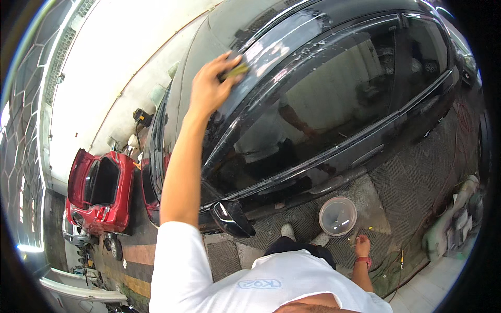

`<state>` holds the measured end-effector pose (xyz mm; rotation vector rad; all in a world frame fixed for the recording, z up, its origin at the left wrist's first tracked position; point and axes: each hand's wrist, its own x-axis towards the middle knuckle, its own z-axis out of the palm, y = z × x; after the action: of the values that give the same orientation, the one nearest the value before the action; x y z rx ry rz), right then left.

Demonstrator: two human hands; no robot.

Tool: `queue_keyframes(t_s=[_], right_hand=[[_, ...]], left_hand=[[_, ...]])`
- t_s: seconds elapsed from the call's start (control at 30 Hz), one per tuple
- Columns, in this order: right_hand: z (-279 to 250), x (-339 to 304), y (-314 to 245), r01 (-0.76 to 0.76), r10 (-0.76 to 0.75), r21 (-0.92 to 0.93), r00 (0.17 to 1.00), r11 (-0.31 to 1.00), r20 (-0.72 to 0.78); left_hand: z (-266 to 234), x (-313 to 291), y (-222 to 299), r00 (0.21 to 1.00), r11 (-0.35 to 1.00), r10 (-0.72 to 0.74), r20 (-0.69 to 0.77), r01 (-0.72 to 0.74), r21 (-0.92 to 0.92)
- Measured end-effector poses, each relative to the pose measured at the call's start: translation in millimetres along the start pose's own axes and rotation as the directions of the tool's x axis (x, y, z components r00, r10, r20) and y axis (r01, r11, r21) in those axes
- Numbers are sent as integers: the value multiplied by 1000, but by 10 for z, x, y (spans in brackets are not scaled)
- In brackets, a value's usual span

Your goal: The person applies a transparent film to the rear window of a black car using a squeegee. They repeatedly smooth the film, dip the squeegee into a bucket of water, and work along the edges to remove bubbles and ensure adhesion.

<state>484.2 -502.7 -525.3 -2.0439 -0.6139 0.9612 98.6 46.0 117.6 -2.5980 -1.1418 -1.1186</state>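
My left hand [213,83] reaches up over the black car [308,177]. It is closed on a yellow-green and dark sponge [240,70], pressed against the edge of the roof by the windshield. Wet, whitish streaks mark the roof edge [284,47] beside the sponge. Low at my side hangs my right hand [362,245], with a red band at the wrist; its fingers look loosely curled and apart, with nothing visible in them. Closest to it on the floor is a round, clear-looking tub [337,216]. The car's side mirror [232,218] sticks out below my left forearm.
A red car [104,193] with its rear hatch raised stands at the left. A black and yellow machine [142,117] sits near the pale wall [130,47]. Dark grated mats [417,156] cover the floor, with hoses and a pale bulky object [451,224] at right.
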Motion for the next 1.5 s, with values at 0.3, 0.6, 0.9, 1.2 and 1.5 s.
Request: queue_keyframes(t_s=[0.3,0.6,0.9,1.2,1.5], right_hand=[[12,-166,-100,2,-7,-47,994,999,-106],[47,-126,-408,43,-50,-139,998,989,-43],[141,-169,-70,1,-2,-30,999,1000,-33],[141,-77,183,13,-12,17,999,1000,-32],[171,-106,5,5,-8,-74,999,997,-38]], left_hand=[[-229,-829,-69,998,983,63,-24,-58,175],[315,-356,254,954,929,257,-156,-199,311],[395,-261,218,957,943,192,-219,-117,313],[419,-226,238,959,957,140,-248,-66,282],[305,-452,268,959,934,182,-215,-101,343]])
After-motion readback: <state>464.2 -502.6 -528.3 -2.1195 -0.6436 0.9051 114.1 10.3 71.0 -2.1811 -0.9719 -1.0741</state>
